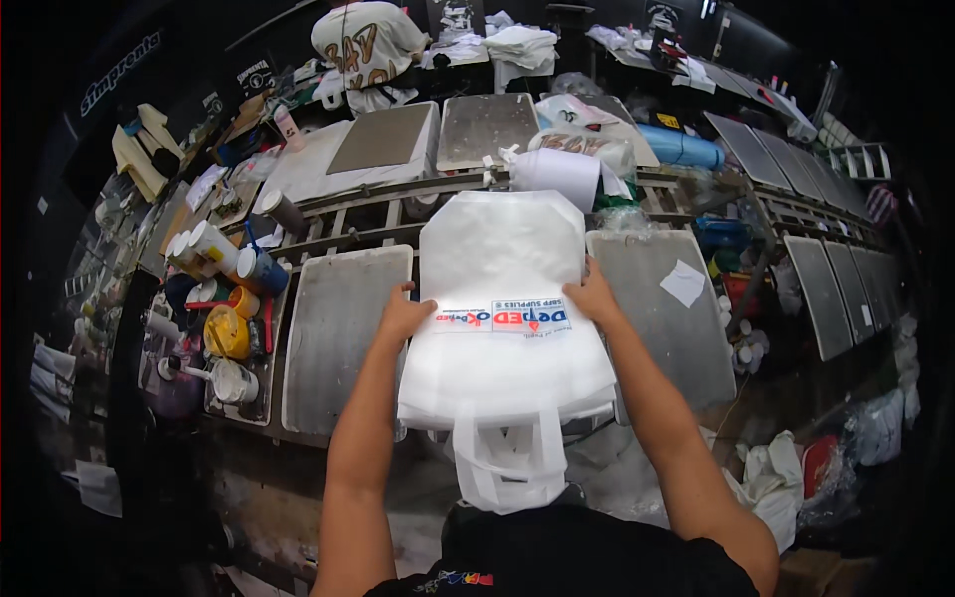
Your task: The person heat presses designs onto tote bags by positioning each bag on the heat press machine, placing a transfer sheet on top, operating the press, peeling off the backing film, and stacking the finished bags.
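Note:
A stack of white fabric tote bags (pixel 502 373) lies in front of me, with red and blue print across the middle that reads upside down from here. Its loop handles (pixel 507 468) hang toward my body. My left hand (pixel 406 313) grips the left edge, thumb on top of the fabric. At the opposite edge my right hand (pixel 594 294) holds the bags the same way, its fingers partly hidden. The far part of the top bag (pixel 502 239) spreads flat beyond the print.
Grey printing boards (pixel 348 338) flank the bags, the right one (pixel 662 338) bearing a paper scrap (pixel 683 284). Paint tubs (pixel 227 333) crowd the left. Beyond the rails stands a white roll (pixel 557 179). A person (pixel 373 55) works at the far side.

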{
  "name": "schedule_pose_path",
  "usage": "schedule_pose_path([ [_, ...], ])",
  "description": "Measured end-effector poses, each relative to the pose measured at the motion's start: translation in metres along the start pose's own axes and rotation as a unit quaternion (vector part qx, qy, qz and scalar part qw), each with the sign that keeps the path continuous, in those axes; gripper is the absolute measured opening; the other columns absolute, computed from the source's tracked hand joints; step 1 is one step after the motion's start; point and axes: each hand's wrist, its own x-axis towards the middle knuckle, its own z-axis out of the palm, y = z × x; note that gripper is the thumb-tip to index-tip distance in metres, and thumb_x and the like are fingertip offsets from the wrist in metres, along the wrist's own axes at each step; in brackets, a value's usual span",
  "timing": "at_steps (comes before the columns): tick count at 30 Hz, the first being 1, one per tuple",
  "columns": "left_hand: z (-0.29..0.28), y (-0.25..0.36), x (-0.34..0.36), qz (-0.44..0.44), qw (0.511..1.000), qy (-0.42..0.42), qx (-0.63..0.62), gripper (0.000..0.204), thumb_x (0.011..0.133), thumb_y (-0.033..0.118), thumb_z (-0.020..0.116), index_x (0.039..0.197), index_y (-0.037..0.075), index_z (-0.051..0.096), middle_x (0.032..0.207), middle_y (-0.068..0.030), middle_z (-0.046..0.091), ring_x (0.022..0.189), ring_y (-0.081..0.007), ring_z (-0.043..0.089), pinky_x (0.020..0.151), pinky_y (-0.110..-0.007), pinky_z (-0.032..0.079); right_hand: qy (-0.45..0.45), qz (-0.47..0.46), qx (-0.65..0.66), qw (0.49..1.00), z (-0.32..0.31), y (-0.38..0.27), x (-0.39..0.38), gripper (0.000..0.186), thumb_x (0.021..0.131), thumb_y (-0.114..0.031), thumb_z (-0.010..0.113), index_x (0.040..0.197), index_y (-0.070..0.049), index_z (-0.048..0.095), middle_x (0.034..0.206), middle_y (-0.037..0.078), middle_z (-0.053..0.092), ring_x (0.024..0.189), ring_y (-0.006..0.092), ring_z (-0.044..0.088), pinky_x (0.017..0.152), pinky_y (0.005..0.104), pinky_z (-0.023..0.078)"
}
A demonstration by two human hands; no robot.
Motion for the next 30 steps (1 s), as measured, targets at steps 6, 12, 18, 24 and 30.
schedule_pose_path([
  [6,0.015,0.018,-0.028,0.128,0.986,-0.012,-0.103,0.071,0.076,0.02,0.077,0.136,0.0,0.044,0.1,-0.0198,0.069,0.088,-0.0256,0.069,0.08,-0.036,0.054,0.117,0.056,0.016,0.992,-0.053,-0.023,-0.043,0.079,0.08,-0.027,0.076,0.144,0.0,0.038,0.126,0.019,0.061,0.11,0.0357,0.062,0.096,0.0403,0.047],
  [12,0.021,-0.013,-0.003,0.146,0.987,0.07,-0.001,0.054,0.079,0.02,0.07,0.124,0.002,0.046,0.097,-0.0199,0.068,0.091,-0.0322,0.067,0.084,-0.04,0.052,0.103,-0.191,-0.147,0.965,-0.058,-0.144,-0.263,0.066,0.08,-0.033,0.078,0.136,-0.007,0.053,0.141,0.016,0.05,0.132,0.0375,0.044,0.108,0.0515,0.035],
  [18,0.031,-0.008,0.047,0.079,0.996,0.03,0.023,0.058,0.075,0.022,0.07,0.121,-0.003,0.045,0.113,-0.0263,0.063,0.103,-0.036,0.065,0.09,-0.044,0.051,0.074,-0.261,-0.4,0.875,0.03,-0.177,-0.297,0.05,0.08,-0.022,0.074,0.128,-0.015,0.061,0.145,0.01,0.048,0.14,0.0399,0.034,0.11,0.066,0.022],
  [24,0.003,0.013,-0.009,0.026,0.962,-0.191,-0.191,0.081,0.074,0.021,0.074,0.141,-0.004,0.035,0.123,-0.0271,0.057,0.1,-0.0324,0.066,0.069,-0.038,0.059,0.07,-0.174,-0.455,0.87,0.051,-0.134,-0.249,0.036,0.087,-0.011,0.06,0.121,-0.021,0.065,0.141,0.002,0.055,0.14,0.0383,0.035,0.107,0.0722,0.02],
  [30,-0.037,0.034,-0.092,0.51,0.857,-0.041,0.055,0.054,0.082,0.027,0.072,0.127,0.001,0.057,0.127,-0.0233,0.058,0.122,-0.0378,0.053,0.107,-0.041,0.04,0.122,-0.187,-0.457,0.861,0.048,-0.157,-0.304,0.036,0.088,-0.013,0.058,0.123,-0.019,0.064,0.14,0.006,0.055,0.14,0.0389,0.034,0.109,0.0714,0.017],
])
